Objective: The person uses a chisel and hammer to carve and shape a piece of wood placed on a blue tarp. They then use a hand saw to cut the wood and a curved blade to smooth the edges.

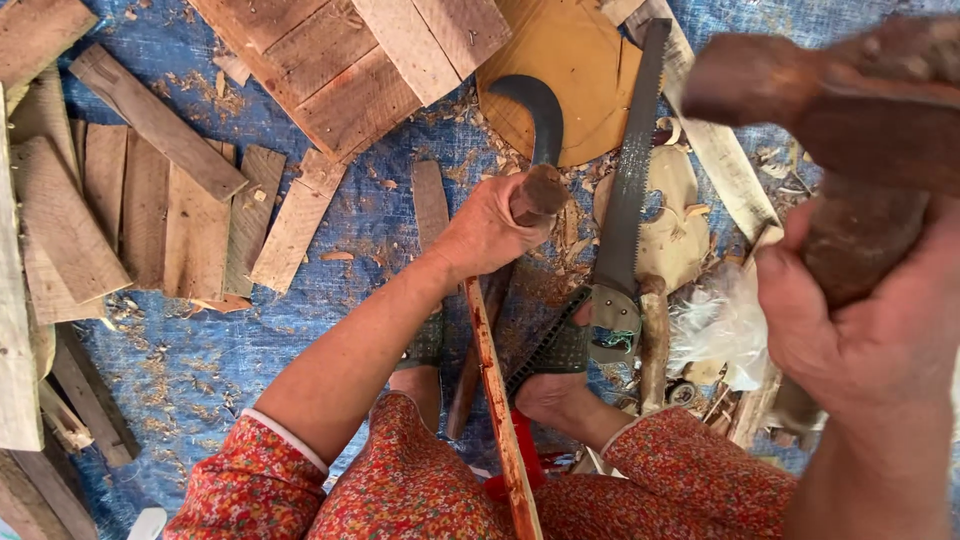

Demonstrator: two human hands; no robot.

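Head view: a curved dark billhook blade [540, 120] is held edge-down on the top end of a long reddish wooden slat [495, 390], a wooden mallet raised beside it.

The left hand [490, 232] is wrapped tight round the billhook's stubby brown wooden handle [538, 193], forearm stretched forward from the flowered sleeve, and the slat runs from there back between the knees. The right hand [860, 320] is clenched on the haft of the rough brown wooden mallet [830, 100], lifted close to the camera and blurred, right of the blade. To split cleanly, I judge the blade should sit along the grain at the slat's centre, held steady, and the blow fall square on the blade's back. Right of the slat lie a long grey-toothed handsaw [630, 190] and a round plywood disc [575, 60]; left of it, loose planks [150, 210] on a blue tarpaulin [220, 350].
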